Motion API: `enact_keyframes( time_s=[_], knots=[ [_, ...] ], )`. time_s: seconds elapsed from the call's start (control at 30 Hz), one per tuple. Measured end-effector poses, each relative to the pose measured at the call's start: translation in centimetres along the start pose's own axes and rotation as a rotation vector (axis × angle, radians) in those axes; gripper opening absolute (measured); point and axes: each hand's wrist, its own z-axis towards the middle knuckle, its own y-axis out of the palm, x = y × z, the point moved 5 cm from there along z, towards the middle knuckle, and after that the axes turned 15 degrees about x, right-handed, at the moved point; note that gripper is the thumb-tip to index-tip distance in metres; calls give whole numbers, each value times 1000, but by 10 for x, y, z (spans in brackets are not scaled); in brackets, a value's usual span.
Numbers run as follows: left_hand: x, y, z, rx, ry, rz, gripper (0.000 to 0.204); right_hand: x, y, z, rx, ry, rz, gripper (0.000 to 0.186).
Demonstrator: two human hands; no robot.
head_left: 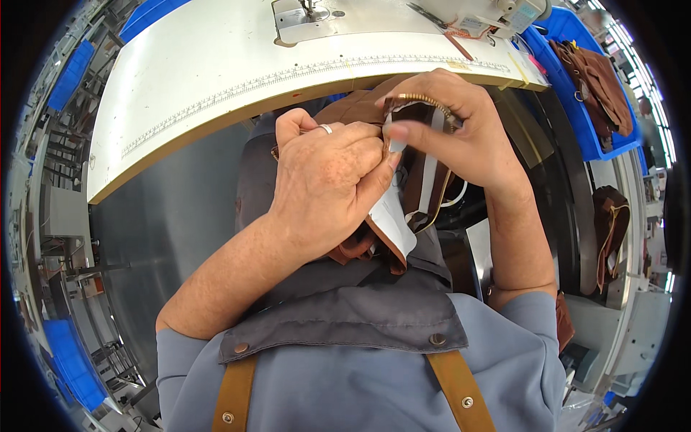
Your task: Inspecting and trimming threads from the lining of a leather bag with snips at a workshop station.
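Observation:
My left hand [324, 176], wearing a ring, is closed on a brown leather piece with pale backing [392, 223]. My right hand [464, 126] pinches the same work from the other side, its thumb near my left fingertips. A strip of zipper with brass-coloured teeth [421, 98] curves under the right fingers, and white-edged bands hang below that hand. The piece is held over my lap, just off the table's front edge. My fingers hide the exact spot where they meet.
Ahead lies a white sewing table [216, 79] with a ruler scale along its curved edge. A sewing machine's needle plate [309, 25] and dark tweezers [426, 14] are at the back. To the right, a blue bin [589, 137] holds brown leather pieces [597, 83].

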Motion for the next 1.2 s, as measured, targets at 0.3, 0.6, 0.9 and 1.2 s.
enact_keyframes(
  time_s=[0.3,0.6,0.9,1.2],
  knots=[
    [5,-2,5,64,16,61,17,0,-1,-1,-3,73,88,15],
    [-13,-85,69,-32,304,-17,13,-90,-9,3,386,-209,21,10],
    [31,-50,-28,-173,220,62,15,-60,10,-80,147,-133,-4,21],
    [28,-19,-57,-54,57,48,26,-50,12,-89,-56,-276,-232,51]
  ],
)
